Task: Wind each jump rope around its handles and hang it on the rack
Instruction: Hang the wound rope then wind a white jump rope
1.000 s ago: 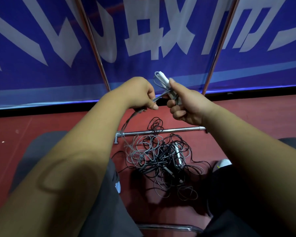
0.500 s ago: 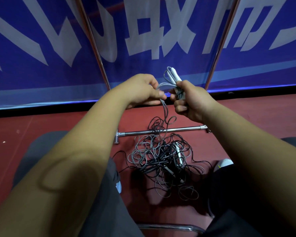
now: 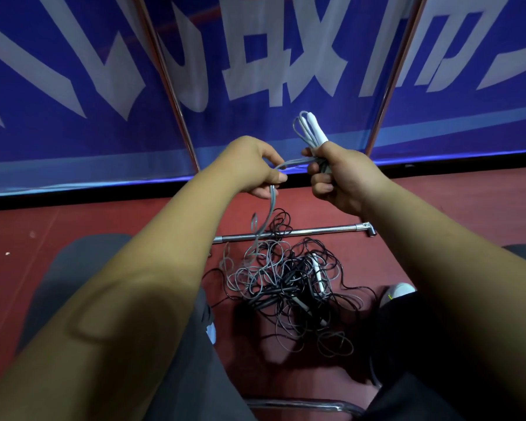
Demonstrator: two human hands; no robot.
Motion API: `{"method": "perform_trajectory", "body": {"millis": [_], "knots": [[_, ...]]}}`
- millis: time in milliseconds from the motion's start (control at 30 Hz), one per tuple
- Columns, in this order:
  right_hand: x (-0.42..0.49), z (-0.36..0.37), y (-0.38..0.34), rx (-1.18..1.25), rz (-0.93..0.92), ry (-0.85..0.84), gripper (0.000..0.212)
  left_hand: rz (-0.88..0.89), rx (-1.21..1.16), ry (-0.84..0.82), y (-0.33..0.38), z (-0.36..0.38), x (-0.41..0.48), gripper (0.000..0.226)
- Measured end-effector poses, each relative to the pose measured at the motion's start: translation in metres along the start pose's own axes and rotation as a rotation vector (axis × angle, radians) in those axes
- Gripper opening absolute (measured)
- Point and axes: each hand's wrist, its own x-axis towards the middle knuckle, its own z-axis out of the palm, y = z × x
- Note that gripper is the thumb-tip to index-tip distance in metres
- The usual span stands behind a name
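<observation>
My right hand (image 3: 340, 174) grips the white handles (image 3: 315, 129) of a grey jump rope, which stick up above my fist with loops of cord beside them. A stretch of the grey cord (image 3: 272, 205) runs from that fist to my left hand (image 3: 255, 168), which pinches it; the rest hangs down to the floor. Below lies a tangled pile of grey and black jump ropes (image 3: 289, 281) with a white handle (image 3: 318, 276) in it. The rack shows as slanted chrome poles (image 3: 170, 83) and a chrome floor bar (image 3: 292, 233).
A blue banner (image 3: 73, 86) with white lettering stands behind the rack, on a red floor (image 3: 453, 208). My knees in dark trousers flank the pile, a white shoe (image 3: 400, 291) shows at the right, and a chrome chair rail (image 3: 304, 404) runs below.
My left hand has carried the grey cord round the handles and now draws it out to the left. My right hand has risen and turned slightly with the handles.
</observation>
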Motion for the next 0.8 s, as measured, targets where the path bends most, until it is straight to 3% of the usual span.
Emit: {"method": "perform_trajectory", "body": {"millis": [167,333,567,733,800], "knots": [[0.002,-0.005,-0.002,0.044,-0.003,0.065,0.016,-0.027,-0.288,-0.147,0.009,-0.007,-0.01,0.018],[0.005,-0.006,0.0,0.061,0.04,0.045,0.016,0.006,-0.249,-0.246,0.014,-0.005,-0.015,0.016],[0.005,-0.006,-0.002,0.057,0.051,0.041,0.019,-0.008,-0.155,-0.2,0.01,-0.004,-0.013,0.024],[0.001,-0.001,-0.002,0.028,0.076,-0.057,0.023,-0.016,0.073,0.091,-0.001,0.003,0.003,0.019],[-0.001,0.002,-0.001,0.037,0.081,-0.087,0.023,-0.035,-0.021,0.043,-0.003,0.005,0.006,0.018]]}}
